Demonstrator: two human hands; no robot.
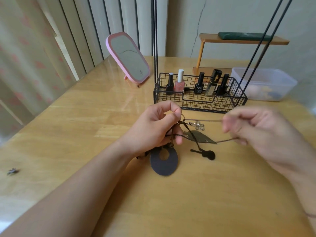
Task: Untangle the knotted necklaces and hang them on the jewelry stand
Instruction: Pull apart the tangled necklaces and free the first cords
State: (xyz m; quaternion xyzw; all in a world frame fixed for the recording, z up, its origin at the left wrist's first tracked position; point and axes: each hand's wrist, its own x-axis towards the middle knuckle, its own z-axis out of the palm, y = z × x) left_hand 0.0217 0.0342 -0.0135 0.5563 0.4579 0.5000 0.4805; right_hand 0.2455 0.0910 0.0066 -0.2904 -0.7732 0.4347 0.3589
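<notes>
Both forearms reach in from the near edge over the wooden table [85,117], whose left edge runs diagonally away toward the striped curtains; between that edge and the arms lies a broad stretch of bare tabletop, and more bare wood shows between the forearms below the pendants. At the back stands the jewelry stand [200,98], a black wire basket with thin uprights rising out of view; its front rim sits just beyond the hands, leaving little room there. Right of it a clear plastic box [263,82] rests near the table's far right side, and behind is a small wooden shelf [242,40]. A pink mirror [128,57] tilts back left of the stand.

The left hand [153,127] has its fingers curled, thumb and forefinger pinching the knot of the tangled necklaces [184,124], with cords running through its lower fingers. The right hand [256,132], blurred, has curled fingers pinching a dark cord and a thin chain stretched taut from the knot. Below the knot hang a dark oval disc pendant [164,161] lying on the table, a leaf pendant [200,136], a black guitar pendant [206,154] and a wire flower pendant [198,126]. Five nail polish bottles [179,82] stand in the basket. A small dark trinket [12,171] lies alone near the left edge.
</notes>
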